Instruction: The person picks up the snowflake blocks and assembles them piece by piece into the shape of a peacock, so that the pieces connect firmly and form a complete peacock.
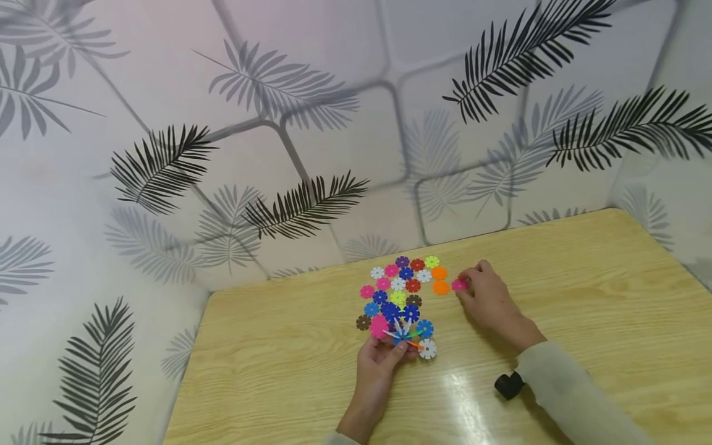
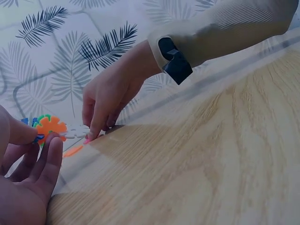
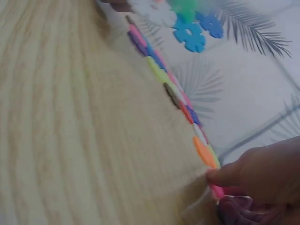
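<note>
My left hand [image 1: 377,366] holds a joined cluster of notched plastic discs by its underside, thumb on top. A blue disc [image 1: 402,336] forms its middle, with white, green, orange and pink discs slotted around it. A white disc [image 1: 427,350] and a light blue disc [image 1: 425,327] stick out on its right. Farther right, the fingers and thumb of my right hand [image 1: 489,301] pinch a pink disc [image 1: 459,285] at the tabletop. In the right wrist view this pink disc [image 3: 216,191] is partly hidden by the fingers.
Loose discs in several colours lie flat behind the cluster, among them a red disc [image 1: 413,285] and a purple disc [image 1: 402,262]. Two orange discs [image 1: 441,287] lie just left of the right hand. The wooden table [image 1: 267,364] meets a leaf-patterned wall [image 1: 345,142] at the back.
</note>
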{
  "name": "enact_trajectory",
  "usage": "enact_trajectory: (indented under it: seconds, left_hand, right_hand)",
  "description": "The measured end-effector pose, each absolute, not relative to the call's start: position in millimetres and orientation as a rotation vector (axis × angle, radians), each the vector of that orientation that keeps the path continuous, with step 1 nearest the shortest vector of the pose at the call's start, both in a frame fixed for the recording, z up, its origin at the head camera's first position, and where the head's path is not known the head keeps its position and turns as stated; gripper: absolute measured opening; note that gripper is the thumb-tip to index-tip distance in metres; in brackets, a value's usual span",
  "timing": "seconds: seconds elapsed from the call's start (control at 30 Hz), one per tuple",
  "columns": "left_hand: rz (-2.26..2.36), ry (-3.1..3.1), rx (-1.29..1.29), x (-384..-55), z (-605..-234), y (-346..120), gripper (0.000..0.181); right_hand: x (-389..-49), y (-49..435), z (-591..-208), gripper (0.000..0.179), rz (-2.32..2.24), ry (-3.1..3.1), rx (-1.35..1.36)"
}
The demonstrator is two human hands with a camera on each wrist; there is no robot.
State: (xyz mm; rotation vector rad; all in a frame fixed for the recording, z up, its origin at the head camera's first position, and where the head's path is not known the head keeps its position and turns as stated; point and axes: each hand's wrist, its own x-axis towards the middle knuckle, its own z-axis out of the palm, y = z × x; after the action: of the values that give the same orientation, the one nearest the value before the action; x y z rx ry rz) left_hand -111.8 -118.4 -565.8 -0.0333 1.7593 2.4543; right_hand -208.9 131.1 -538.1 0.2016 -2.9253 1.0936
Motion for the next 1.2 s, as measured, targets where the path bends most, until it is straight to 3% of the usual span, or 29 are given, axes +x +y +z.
enact_trajectory:
  seconds: [0.1,0.3,0.5,0.63,0.73,0.9,1.2]
  left_hand:
    - [2.451,1.744,-0.061,-111,-567,-117,0.03]
    - [2.452,1.686,-0.12,-102,-571,-116,0.027]
    - [2.473,1.642,-0.175,-107,-565,-120,0.026]
    - [2.513,1.597,-0.2,-109,-564,-121,0.011]
    - [2.527,1.571,-0.214,-109,-562,-121,0.013]
    - [2.551,1.537,-0.225,-111,-560,-120,0.015]
    - [2.576,1.468,-0.287,-115,-558,-118,0.016]
  right_hand:
    - [-205,142,-539,0.031,1.238,-2.922,0.164]
    - [-174,150,-549,0.027,1.632,-2.84,0.13]
    - [-150,142,-546,0.015,1.824,-2.702,0.284]
    - [-140,140,-544,0.024,1.844,-2.651,0.444]
    - [-135,136,-548,0.026,1.816,-2.604,0.527]
    - [-131,127,-550,0.013,1.794,-2.508,0.596]
    - [-128,116,-552,0.022,1.677,-2.386,0.616]
